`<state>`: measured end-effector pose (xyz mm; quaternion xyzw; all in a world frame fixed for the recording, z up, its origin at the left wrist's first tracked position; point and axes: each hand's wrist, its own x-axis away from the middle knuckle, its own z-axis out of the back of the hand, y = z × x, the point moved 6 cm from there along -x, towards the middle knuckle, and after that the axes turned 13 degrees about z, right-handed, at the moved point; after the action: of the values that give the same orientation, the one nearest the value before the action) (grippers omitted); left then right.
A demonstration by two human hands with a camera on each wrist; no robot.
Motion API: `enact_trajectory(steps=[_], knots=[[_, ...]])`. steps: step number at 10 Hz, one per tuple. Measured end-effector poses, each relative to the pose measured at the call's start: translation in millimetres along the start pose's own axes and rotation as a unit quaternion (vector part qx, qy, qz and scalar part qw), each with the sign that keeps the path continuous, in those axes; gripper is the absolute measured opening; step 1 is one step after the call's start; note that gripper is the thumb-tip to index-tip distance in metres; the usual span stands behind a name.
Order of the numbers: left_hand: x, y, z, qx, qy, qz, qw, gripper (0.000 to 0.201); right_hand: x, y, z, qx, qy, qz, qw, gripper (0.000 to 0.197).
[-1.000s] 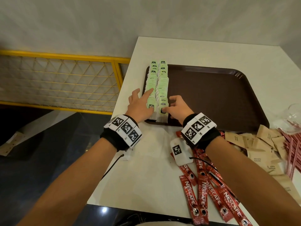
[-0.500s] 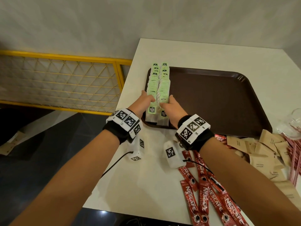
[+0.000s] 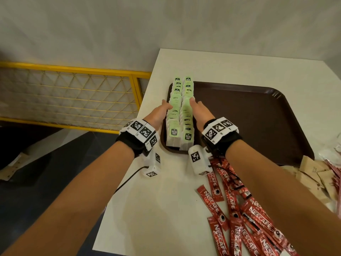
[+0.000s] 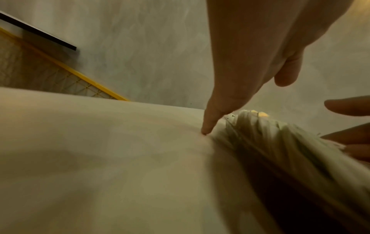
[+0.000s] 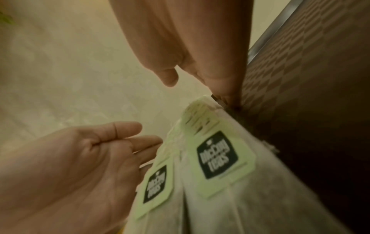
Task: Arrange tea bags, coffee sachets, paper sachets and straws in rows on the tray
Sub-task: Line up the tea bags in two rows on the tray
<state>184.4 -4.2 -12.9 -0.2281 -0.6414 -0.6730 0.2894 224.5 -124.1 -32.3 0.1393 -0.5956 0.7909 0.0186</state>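
The person is standing at the white tabletop (image 3: 166,200) and is reaching forward with both arms; the brown tray (image 3: 249,117) is lying on it, close to the far left corner. The tea bags (image 3: 180,115) are sitting in 2 rows, side by side, along the left edge of the tray; they are overlapping each other, and the green tags are facing up.

The left hand (image 3: 158,113) is lying flat against the outer side of the left row; its grip is spread, the fingers are straight and they are pinching nothing; in the left wrist view 1 fingertip (image 4: 206,132) is touching the tabletop just beside the bags. The right hand (image 3: 200,111) is lying against the outer side of the right row, over the bare tray floor; its grip is also spread, with straight fingers that are pressing on the side of the bags. So the 2 rows are sitting between the 2 hands.

The red coffee sachets (image 3: 239,218) are lying in a loose heap on the near right part of the tabletop, outside the tray. The brown paper sachets (image 3: 313,174) are lying in a heap at the right, near the front right corner of the tray. The straws (image 3: 335,172) are showing only at the right edge of the head view; I cannot tell how they are lying.

A yellow railing (image 3: 73,97) with mesh is standing to the left of the tabletop.
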Motion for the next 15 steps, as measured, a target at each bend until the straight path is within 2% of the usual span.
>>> enact_trajectory(steps=[1,2,4,7,9,10,11,12,13,14,15], knots=[[-7,1,-7,0.005,-0.040,-0.014,0.999,0.046,-6,2,-3,0.018,-0.025,0.001,1.000,0.063],[-15,3,-5,0.000,-0.040,-0.011,0.999,0.044,-15,6,0,-0.001,-0.027,0.001,1.000,0.067],[-33,21,6,-0.053,-0.006,-0.004,0.999,0.058,-46,-8,17,-0.001,0.010,0.010,1.000,0.065],[-47,41,-4,-0.023,-0.035,-0.025,0.999,0.040,-75,-14,6,0.013,-0.030,-0.006,0.999,0.067],[-54,44,0,-0.017,-0.022,-0.017,0.999,0.040,-96,-13,17,0.001,0.014,0.001,1.000,0.069],[-51,43,-2,-0.043,-0.028,-0.008,0.999,0.044,-99,-12,12,0.011,-0.004,-0.003,1.000,0.068],[-57,41,8,-0.035,-0.004,0.004,0.999,0.056,-78,-20,18,-0.027,0.019,0.002,0.999,0.066],[-52,29,22,-0.002,-0.006,-0.008,1.000,0.062,-64,-11,38,-0.044,0.037,0.002,0.998,0.069],[-32,4,22,0.049,-0.036,-0.004,0.998,0.063,-24,-5,43,-0.044,0.015,-0.009,0.999,0.072],[-12,-19,7,0.075,-0.091,-0.009,0.993,0.061,14,15,30,-0.081,-0.017,-0.049,0.995,0.068],[-4,-31,-1,0.093,-0.116,-0.016,0.989,0.066,37,31,15,-0.134,-0.023,-0.065,0.989,0.062]])
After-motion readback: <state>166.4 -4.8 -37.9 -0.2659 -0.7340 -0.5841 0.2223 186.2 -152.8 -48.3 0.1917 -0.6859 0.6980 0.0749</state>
